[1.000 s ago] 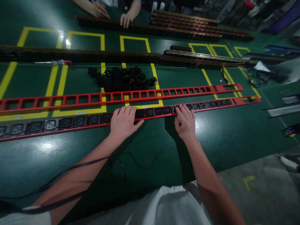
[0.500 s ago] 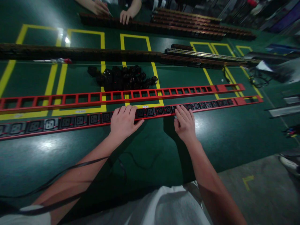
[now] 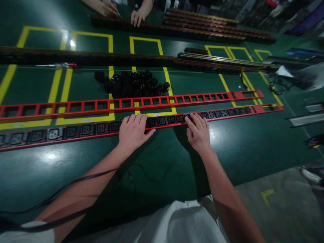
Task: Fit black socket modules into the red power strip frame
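Note:
A long red power strip (image 3: 165,125) fitted with black outlet sockets lies across the green table in front of me. My left hand (image 3: 133,131) grips it near the middle, fingers over the far edge and thumb along the near side. Further right, my right hand (image 3: 199,132) rests on the same strip; its index finger reaches out to a black socket and the other fingers lie over the strip. My palms hide the sockets under them. Just beyond lies a second red frame (image 3: 138,104) with open rectangular slots.
A heap of black socket parts (image 3: 131,84) sits behind the frame. Long dark strips (image 3: 101,57) cross the table farther back, with more stacked strips (image 3: 202,25) beyond. A co-worker's hand (image 3: 137,17) rests at the far side. Yellow tape marks rectangles on the table.
My right index finger has moved left and separated from the other fingers. My left hand stays put. Across the table, the far strip and the co-worker's hand have shifted slightly right.

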The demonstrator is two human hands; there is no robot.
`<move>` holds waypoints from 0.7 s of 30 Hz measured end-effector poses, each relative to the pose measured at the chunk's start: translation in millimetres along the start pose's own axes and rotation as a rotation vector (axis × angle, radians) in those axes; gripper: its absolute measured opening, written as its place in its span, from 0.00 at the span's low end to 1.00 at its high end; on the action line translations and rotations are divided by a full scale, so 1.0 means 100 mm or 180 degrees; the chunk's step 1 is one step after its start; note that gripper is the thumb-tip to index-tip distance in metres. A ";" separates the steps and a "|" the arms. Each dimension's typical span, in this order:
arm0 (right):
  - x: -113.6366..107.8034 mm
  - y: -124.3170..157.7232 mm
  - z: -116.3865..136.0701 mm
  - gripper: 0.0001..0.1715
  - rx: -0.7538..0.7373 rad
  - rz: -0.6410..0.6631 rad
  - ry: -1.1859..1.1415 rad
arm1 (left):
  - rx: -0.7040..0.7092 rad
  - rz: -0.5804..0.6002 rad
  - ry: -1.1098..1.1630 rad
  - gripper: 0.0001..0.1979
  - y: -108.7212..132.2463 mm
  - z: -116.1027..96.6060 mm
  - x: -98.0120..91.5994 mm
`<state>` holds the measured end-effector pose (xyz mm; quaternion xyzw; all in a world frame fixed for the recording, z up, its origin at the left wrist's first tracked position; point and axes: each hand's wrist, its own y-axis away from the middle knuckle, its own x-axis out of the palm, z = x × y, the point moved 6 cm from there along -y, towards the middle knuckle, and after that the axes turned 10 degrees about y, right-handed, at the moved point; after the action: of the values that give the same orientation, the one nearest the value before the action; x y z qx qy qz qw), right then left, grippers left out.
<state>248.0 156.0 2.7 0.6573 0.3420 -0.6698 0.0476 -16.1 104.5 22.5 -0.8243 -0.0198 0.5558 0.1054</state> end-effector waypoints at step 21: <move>0.04 0.01 0.01 0.34 -0.0135 0.0258 0.0131 | 0.0003 -0.0011 -0.0143 0.26 0.00 -0.01 0.00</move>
<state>246.9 156.4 -1.8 0.6832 0.3301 -0.6463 0.0816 -15.5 104.8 22.5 -0.8116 -0.0234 0.5740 0.1064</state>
